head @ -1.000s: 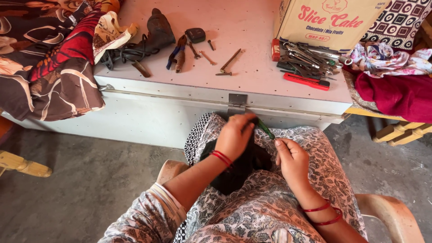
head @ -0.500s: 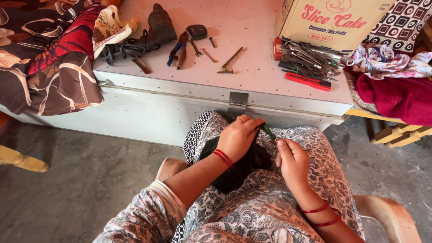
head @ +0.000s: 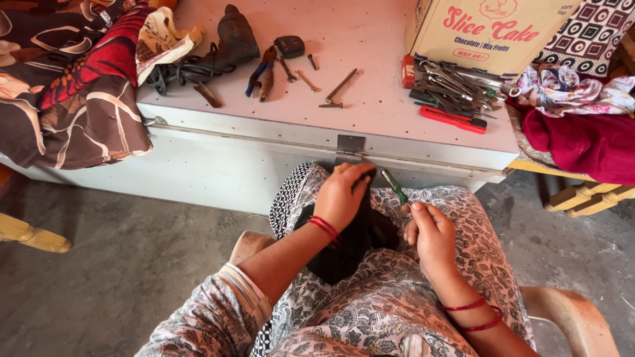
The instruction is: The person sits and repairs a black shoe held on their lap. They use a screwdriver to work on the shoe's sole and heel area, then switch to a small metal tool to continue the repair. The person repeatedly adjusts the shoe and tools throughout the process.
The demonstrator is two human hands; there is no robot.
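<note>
Right hand shifted slightly, green-handled screwdriver, tan carton top-right

The left hand lies palm down over the lap, its forearm running in from about 7 o'clock, fingers curled forward toward 12 o'clock and pressed flat, with red bangles circling the wrist. The right hand sits just beside it at 3 o'clock, forearm coming up from 5 o'clock, fingers folded into a closed grip with the thumb on top, and red bangles further down the wrist. Both elbows are bent, and the two hands are close but not touching.
</note>
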